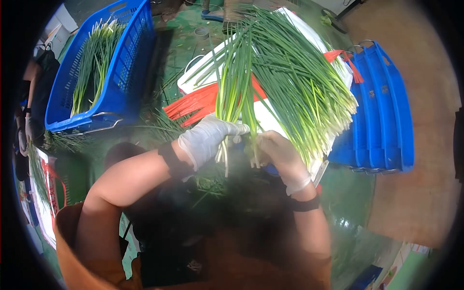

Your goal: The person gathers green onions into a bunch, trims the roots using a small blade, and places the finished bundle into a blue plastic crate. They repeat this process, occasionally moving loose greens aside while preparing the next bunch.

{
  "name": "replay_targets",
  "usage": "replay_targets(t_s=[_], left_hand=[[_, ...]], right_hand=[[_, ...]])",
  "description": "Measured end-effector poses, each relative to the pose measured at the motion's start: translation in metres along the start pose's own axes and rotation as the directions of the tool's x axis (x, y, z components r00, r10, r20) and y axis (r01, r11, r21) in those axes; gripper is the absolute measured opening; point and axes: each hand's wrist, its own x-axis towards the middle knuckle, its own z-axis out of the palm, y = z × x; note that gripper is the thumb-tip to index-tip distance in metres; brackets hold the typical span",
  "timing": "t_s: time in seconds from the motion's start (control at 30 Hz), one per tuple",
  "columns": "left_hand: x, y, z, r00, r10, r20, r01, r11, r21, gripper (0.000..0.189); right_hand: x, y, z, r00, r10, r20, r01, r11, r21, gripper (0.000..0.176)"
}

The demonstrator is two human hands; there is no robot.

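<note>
My left hand (210,137), in a thin white glove, is closed around a bunch of spring onions (233,92), with the green leaves fanning upward and the white root ends hanging below. My right hand (281,154), also gloved, pinches a few stalks (252,137) near their pale lower ends, just right of the left hand. Its fingertips are partly hidden. Beyond both hands lies a large pile of spring onions (299,82) on a white box or board (266,115). Strips of red plastic (195,101) stick out from under the greens.
A blue crate (123,72) holding more spring onions stands at the upper left. Blue stacked crates (379,111) are at the right, beside a brown surface (415,193). Leaf scraps (210,186) litter the green floor. At the far left, another person's gloved hand (31,128) is near more greens.
</note>
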Motion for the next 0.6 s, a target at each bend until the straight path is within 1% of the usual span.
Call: replay_targets(t_s=[0.07, 0.1, 0.13, 0.17, 0.2, 0.23, 0.27, 0.33, 0.37, 0.4, 0.43, 0.47, 0.5, 0.53, 0.57, 0.6], left_hand=[[0.000, -0.001, -0.001, 1.000, -0.017, 0.006, 0.016, 0.997, 0.072, 0.020], [-0.001, -0.001, 0.001, 0.999, -0.037, -0.020, 0.038, 0.998, 0.049, 0.023], [0.002, 0.000, 0.000, 0.999, -0.040, -0.018, 0.041, 0.998, 0.051, 0.023], [0.005, 0.001, -0.002, 0.998, -0.028, -0.059, 0.031, 0.999, 0.045, 0.024], [0.006, 0.003, -0.003, 0.995, -0.014, -0.100, 0.018, 0.999, 0.037, 0.024], [0.004, 0.005, -0.005, 0.992, 0.027, -0.124, -0.015, 0.996, 0.091, 0.026], [0.008, 0.007, -0.012, 0.991, 0.007, -0.131, -0.003, 0.999, 0.034, 0.025], [0.015, 0.008, -0.018, 0.936, 0.159, -0.315, -0.092, 0.972, 0.217, 0.024], [0.014, 0.016, -0.018, 0.905, 0.267, -0.332, -0.202, 0.955, 0.218, 0.024], [0.012, 0.023, -0.016, 0.859, 0.372, -0.351, -0.309, 0.924, 0.224, 0.024], [0.006, 0.029, -0.014, 0.816, 0.450, -0.362, -0.373, 0.889, 0.264, 0.026], [0.004, 0.031, -0.011, 0.814, 0.452, -0.365, -0.371, 0.888, 0.272, 0.026], [0.002, 0.031, -0.011, 0.857, 0.427, -0.288, -0.383, 0.902, 0.197, 0.028], [0.000, 0.032, -0.009, 0.891, 0.405, -0.205, -0.387, 0.914, 0.121, 0.029], [-0.004, 0.030, -0.003, 0.955, 0.269, -0.122, -0.254, 0.959, 0.126, 0.029], [-0.004, 0.021, -0.001, 0.980, 0.178, -0.092, -0.166, 0.979, 0.121, 0.024]], right_hand=[[0.000, -0.005, 0.004, 1.000, -0.003, -0.001, 0.003, 1.000, 0.023, 0.021], [-0.003, -0.012, 0.006, 1.000, 0.006, -0.027, -0.005, 1.000, 0.020, 0.017], [-0.004, -0.011, 0.004, 1.000, 0.007, -0.031, -0.006, 1.000, 0.023, 0.017], [-0.004, -0.007, -0.002, 0.987, -0.079, -0.141, 0.081, 0.997, 0.005, 0.016], [-0.003, -0.003, -0.008, 0.954, -0.166, -0.248, 0.166, 0.986, -0.024, 0.015], [0.002, 0.003, -0.015, 0.952, -0.046, -0.302, 0.094, 0.985, 0.148, 0.012], [0.000, 0.001, -0.018, 0.950, -0.048, -0.307, 0.095, 0.985, 0.142, 0.012], [-0.004, -0.002, -0.024, 0.957, -0.082, -0.279, 0.123, 0.983, 0.133, 0.011], [-0.004, 0.002, -0.023, 0.954, -0.143, -0.265, 0.181, 0.975, 0.125, 0.012], [-0.005, 0.001, -0.021, 0.954, -0.145, -0.264, 0.183, 0.975, 0.127, 0.012], [-0.006, 0.000, -0.017, 0.961, -0.140, -0.239, 0.184, 0.968, 0.173, 0.011], [-0.008, -0.002, -0.013, 0.967, -0.137, -0.213, 0.184, 0.958, 0.220, 0.010], [-0.010, -0.004, -0.008, 0.968, -0.138, -0.209, 0.186, 0.956, 0.228, 0.010], [-0.013, -0.006, -0.004, 0.971, -0.170, -0.168, 0.201, 0.961, 0.188, 0.009], [-0.016, -0.009, 0.000, 0.972, -0.200, -0.126, 0.218, 0.965, 0.145, 0.009], [-0.016, -0.012, 0.006, 0.972, -0.202, -0.124, 0.219, 0.965, 0.146, 0.009]])
